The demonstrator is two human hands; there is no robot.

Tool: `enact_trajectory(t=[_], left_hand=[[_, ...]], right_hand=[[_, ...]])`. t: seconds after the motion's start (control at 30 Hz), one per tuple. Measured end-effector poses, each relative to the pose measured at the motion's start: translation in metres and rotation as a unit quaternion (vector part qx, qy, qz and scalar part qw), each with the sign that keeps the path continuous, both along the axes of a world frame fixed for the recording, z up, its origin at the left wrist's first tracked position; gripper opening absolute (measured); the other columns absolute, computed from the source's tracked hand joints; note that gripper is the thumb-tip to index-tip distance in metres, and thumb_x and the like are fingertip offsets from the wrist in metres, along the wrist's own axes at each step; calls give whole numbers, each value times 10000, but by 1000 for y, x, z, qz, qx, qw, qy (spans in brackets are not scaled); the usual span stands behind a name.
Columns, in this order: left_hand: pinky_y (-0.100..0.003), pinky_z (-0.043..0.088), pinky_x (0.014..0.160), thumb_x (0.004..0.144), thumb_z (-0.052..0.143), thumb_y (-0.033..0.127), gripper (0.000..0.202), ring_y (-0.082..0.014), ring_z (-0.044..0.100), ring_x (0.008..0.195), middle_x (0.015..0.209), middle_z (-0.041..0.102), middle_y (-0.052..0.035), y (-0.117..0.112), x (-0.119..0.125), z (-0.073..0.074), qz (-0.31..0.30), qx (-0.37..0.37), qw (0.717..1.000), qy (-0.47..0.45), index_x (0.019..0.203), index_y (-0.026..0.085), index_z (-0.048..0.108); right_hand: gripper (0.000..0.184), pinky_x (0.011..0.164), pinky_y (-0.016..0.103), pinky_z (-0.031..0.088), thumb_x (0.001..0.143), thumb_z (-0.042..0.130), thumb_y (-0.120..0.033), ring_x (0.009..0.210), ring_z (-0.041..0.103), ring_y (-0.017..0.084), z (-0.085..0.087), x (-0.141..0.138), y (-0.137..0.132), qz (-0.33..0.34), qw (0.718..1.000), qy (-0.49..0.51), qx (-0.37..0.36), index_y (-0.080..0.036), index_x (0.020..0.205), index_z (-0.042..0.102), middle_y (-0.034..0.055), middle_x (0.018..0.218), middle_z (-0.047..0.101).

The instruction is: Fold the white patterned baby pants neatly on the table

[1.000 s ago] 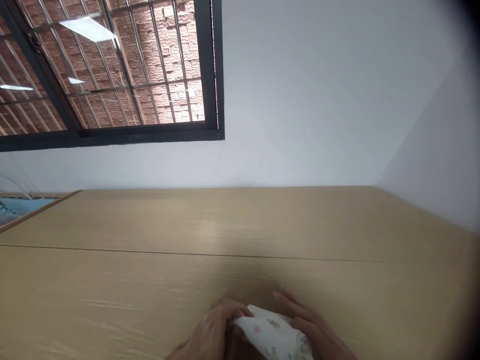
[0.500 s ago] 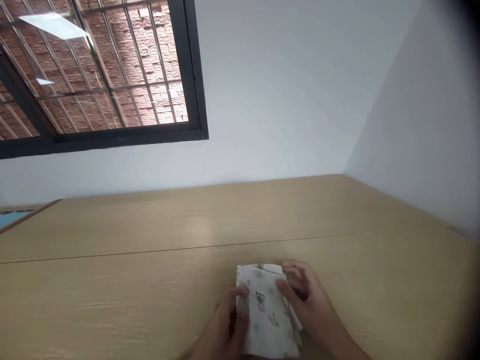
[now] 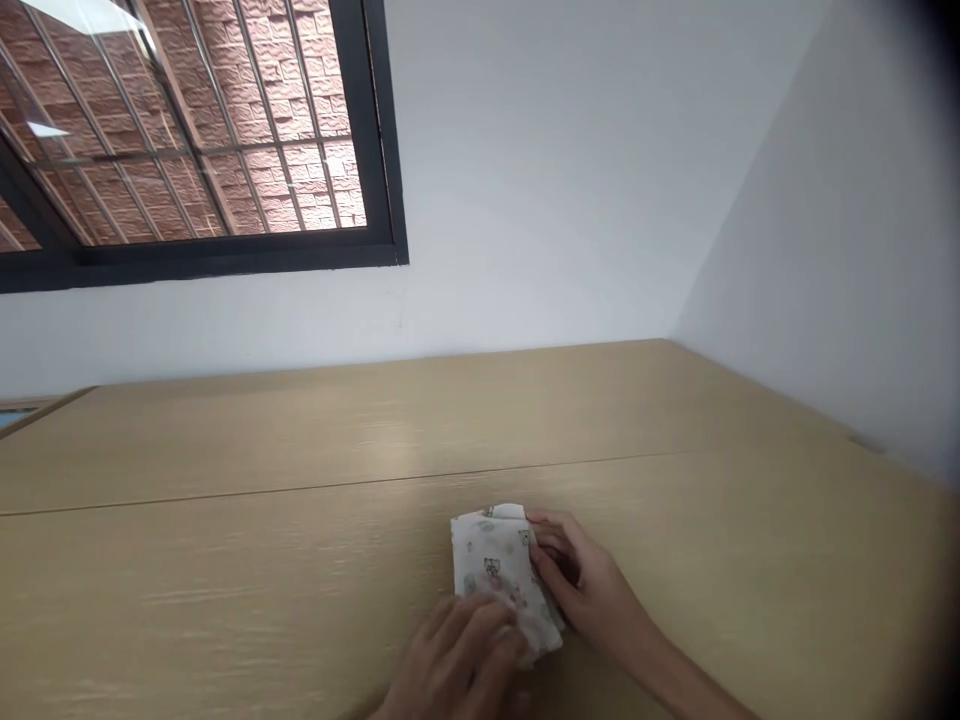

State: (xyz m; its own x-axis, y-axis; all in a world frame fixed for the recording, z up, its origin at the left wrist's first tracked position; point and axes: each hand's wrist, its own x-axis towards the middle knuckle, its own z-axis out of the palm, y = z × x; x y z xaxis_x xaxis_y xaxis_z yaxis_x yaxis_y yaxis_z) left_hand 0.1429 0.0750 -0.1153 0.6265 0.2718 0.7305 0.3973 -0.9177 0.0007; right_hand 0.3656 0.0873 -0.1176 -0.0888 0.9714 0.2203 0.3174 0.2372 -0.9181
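Observation:
A small folded white cloth (image 3: 480,548), printed with little animal faces and pale green spots, lies on the wooden surface at the lower middle. Its layers show at the right and near edges. My right hand (image 3: 585,580) pinches the cloth's right edge, thumb on top and fingers curled at the side. Over the near part of the cloth is my left hand (image 3: 457,655), back upward and fingers spread on the fabric. Motion blurs the left fingertips, and that hand hides the cloth's near left corner.
The light wooden surface (image 3: 247,570) is broad, with a thin seam (image 3: 337,485) running across it. A white wall (image 3: 540,220) stands behind, and another wall (image 3: 847,270) at the right. A dark-framed window (image 3: 225,250) with metal bars is at upper left.
My left hand has let go of the cloth's left edge and moved over its near part. The right hand keeps its pinch. The view has shifted slightly.

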Motion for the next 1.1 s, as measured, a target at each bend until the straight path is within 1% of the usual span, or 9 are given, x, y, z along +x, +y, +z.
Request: enact_trajectory(t=[0.1, 0.2, 0.3, 0.37, 0.43, 0.67, 0.8, 0.97, 1.1], left_hand=[[-281, 576, 877, 1062, 357, 403, 415, -215, 687, 1104, 1180, 736, -75, -2, 2, -1, -4, 58, 997, 56, 1170, 116, 637], [-279, 575, 904, 1058, 364, 476, 488, -213, 672, 1142, 1270, 700, -68, -3, 2, -8, -1, 71, 994, 81, 1235, 108, 631], [-297, 594, 876, 1058, 361, 365, 416, -221, 704, 1063, 1179, 732, -108, -5, 6, -20, -8, 42, 998, 54, 1224, 88, 622], [-296, 615, 770, 1031, 355, 242, 321, -206, 737, 855, 950, 764, -100, -8, 10, -28, -15, 6, 1000, 16, 1096, 108, 640], [-307, 615, 694, 1009, 373, 236, 280, -214, 726, 745, 823, 740, -92, -9, 13, -35, -22, -18, 1000, 5, 973, 137, 632], [-296, 581, 922, 1051, 319, 489, 561, -234, 689, 1102, 1191, 727, -127, -6, 9, -35, 2, 60, 998, 35, 1210, 61, 644], [-294, 581, 936, 1033, 419, 447, 528, -240, 665, 1170, 1289, 678, -141, -2, 2, -23, -36, 56, 993, 101, 1311, 27, 575], [-343, 579, 971, 958, 494, 253, 351, -251, 633, 1221, 1261, 694, -141, -5, -4, -17, -60, -37, 997, 38, 1262, 91, 561], [-417, 573, 928, 910, 536, 188, 365, -260, 637, 1141, 1241, 655, -140, -8, -8, -13, 17, -166, 984, -57, 1271, 177, 488]], right_hand=[[404, 962, 427, 588, 1016, 464, -492, 1143, 677, 269, 0, 3, -5, -41, 998, -44, 17, -202, 1273, 578, 149, 1263, 677], [441, 1119, 486, 459, 1019, 454, -368, 1352, 523, 289, 4, 5, -14, -49, 979, -149, 132, -205, 1425, 515, 137, 1457, 550], [568, 1212, 515, 301, 993, 482, -291, 1479, 329, 293, 15, 2, -23, 140, 926, -256, 241, -242, 1550, 385, 84, 1580, 396], [596, 1233, 494, 248, 995, 512, -317, 1485, 310, 279, 23, -4, -25, 260, 889, -301, 227, -261, 1567, 355, 59, 1590, 371], [583, 1247, 472, 215, 1013, 507, -338, 1484, 311, 261, 27, -10, -23, 296, 877, -328, 187, -268, 1570, 348, 44, 1587, 369], [589, 1227, 562, 227, 1054, 421, -374, 1528, 177, 285, -3, -9, -6, 80, 913, -377, 132, -281, 1603, 232, 68, 1645, 208], [598, 1226, 578, 222, 1063, 388, -428, 1530, 179, 287, -13, -7, -2, 27, 920, -373, 116, -271, 1610, 206, 81, 1650, 212], [591, 1213, 551, 282, 1057, 328, -506, 1472, 343, 284, -14, 1, 2, -106, 969, -215, 62, -179, 1549, 354, 147, 1584, 380], [548, 1162, 538, 356, 1020, 340, -582, 1339, 485, 297, -10, 8, 8, -204, 973, -105, 40, -181, 1318, 565, 154, 1396, 559]])
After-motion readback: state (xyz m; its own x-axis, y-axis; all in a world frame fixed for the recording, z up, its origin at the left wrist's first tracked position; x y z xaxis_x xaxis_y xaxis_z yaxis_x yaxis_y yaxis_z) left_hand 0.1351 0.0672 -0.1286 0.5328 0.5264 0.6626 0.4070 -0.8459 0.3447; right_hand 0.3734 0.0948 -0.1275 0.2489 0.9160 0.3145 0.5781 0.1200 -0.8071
